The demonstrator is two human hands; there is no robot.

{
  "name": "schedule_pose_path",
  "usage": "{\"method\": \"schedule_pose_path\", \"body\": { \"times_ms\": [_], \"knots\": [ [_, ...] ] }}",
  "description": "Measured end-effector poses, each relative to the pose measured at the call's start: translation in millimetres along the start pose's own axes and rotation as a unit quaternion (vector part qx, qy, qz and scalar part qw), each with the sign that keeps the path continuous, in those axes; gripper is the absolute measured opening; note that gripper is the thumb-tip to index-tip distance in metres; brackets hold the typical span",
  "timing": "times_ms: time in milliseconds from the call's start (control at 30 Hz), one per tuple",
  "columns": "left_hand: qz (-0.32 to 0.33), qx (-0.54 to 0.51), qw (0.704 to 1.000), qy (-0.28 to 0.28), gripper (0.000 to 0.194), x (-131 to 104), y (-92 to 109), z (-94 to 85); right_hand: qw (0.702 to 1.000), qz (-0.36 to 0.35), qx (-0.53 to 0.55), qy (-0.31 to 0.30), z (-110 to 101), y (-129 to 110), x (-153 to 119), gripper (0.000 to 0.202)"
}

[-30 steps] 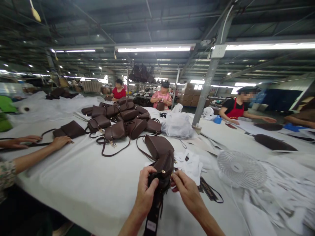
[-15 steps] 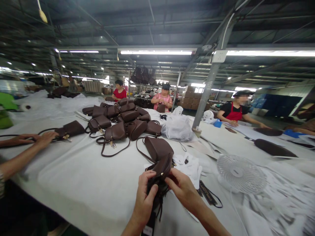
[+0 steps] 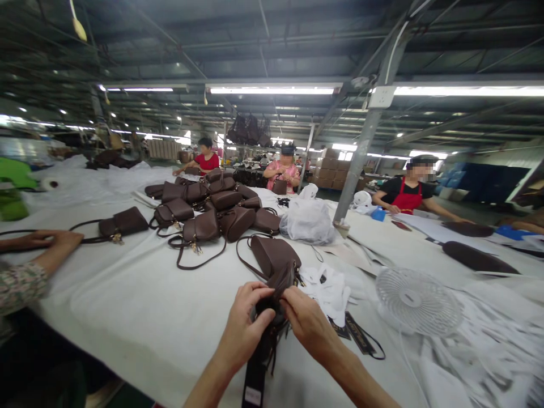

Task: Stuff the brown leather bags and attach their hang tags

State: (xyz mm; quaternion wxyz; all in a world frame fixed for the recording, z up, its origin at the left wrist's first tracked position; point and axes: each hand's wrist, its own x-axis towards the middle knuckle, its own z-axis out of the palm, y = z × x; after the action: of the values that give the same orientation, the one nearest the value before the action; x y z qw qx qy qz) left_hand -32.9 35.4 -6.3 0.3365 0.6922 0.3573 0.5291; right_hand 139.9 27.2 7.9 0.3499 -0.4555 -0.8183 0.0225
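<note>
Head view, two hands, fingers on one bag

left grip holds brown bag

To the left of your left hand, the white table is giving you a broad bare stretch, with a co-worker's hands and a lone bag blocking its far left end. Straight ahead, a standing bag is crowding the held bag, its strap looping leftward. Beyond, heaped bags and a plastic bundle are closing off the middle, a pillar rising beside them. White scraps and black tags are hemming in your right hand; past them, a fan is barring the right, while a narrow bare strip is running between your forearm and its cord.
</note>
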Motion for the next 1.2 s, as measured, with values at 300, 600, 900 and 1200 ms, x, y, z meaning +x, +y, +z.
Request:
{"method": "schedule_pose_path", "body": {
  "times_ms": [300,600,900,1200],
  "knots": [
    [0.095,0.193,0.976,-0.016,0.014,13.9,10.1,1.7,0.999,0.002,0.034,0.014,-1.4,-0.2,1.8,0.019],
    [0.219,0.432,0.865,0.128,0.023,10.3,6.4,20.3,0.999,-0.008,0.049,-0.009,0.9,-6.1,8.8,0.018],
    [0.073,0.138,0.984,0.084,0.027,-8.3,-1.6,4.7,0.980,0.106,0.157,-0.057,-0.4,-7.7,24.7,0.019],
    [0.057,0.018,0.997,0.039,0.046,-25.2,-31.0,19.4,0.923,0.195,0.300,-0.141,0.3,-1.8,31.8,0.026]
  ]
}}
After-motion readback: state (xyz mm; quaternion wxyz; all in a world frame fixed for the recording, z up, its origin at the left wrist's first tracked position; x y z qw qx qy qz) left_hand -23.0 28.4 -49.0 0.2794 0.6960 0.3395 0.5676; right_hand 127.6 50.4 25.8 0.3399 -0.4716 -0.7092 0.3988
